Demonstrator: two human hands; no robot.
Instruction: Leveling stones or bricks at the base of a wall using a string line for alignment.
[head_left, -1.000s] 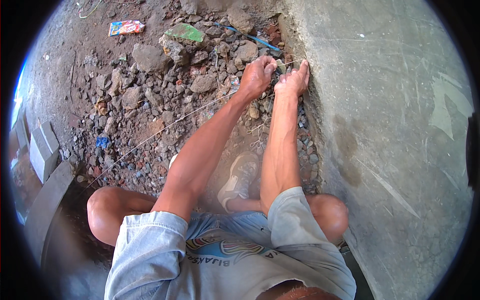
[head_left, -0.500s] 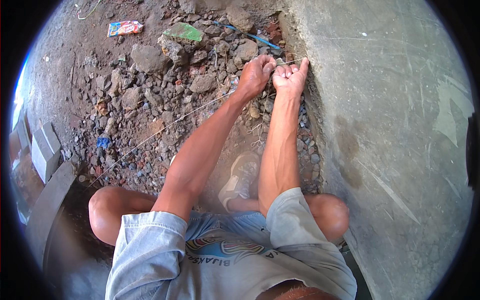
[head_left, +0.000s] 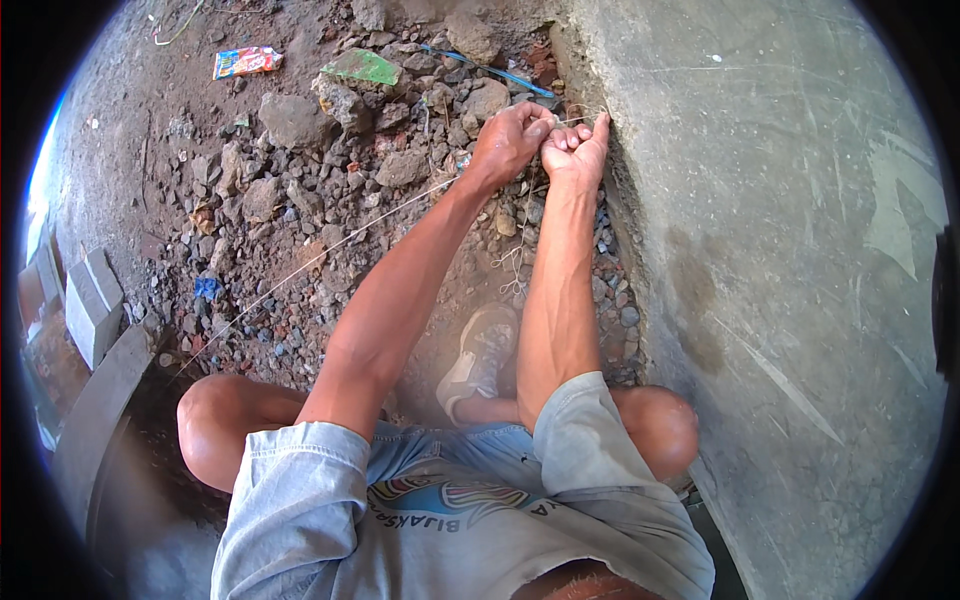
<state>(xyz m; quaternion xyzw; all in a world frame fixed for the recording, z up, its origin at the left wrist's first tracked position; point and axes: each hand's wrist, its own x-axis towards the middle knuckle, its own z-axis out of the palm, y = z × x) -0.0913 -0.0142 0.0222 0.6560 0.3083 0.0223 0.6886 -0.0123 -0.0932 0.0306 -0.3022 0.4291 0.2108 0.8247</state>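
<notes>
I squat over rubble beside a grey concrete wall (head_left: pixel 780 250). My left hand (head_left: pixel 508 142) and my right hand (head_left: pixel 575 152) meet at the wall's base edge, both with fingers closed around a thin pale string (head_left: pixel 330 245). The string runs taut from my hands down to the left over the stones. Its end by the wall edge is hidden behind my fingers. A loose tangle of string (head_left: pixel 513 270) lies on the ground between my forearms.
Broken stones and gravel (head_left: pixel 300 170) cover the ground. A green scrap (head_left: pixel 362 67) and a colourful wrapper (head_left: pixel 246 62) lie at the top. Grey concrete blocks (head_left: pixel 90 300) stand at the left. My shoe (head_left: pixel 480 350) rests on the rubble below my hands.
Both hands stay at the wall edge and have shifted only slightly on the string. The string remains taut to the left.
</notes>
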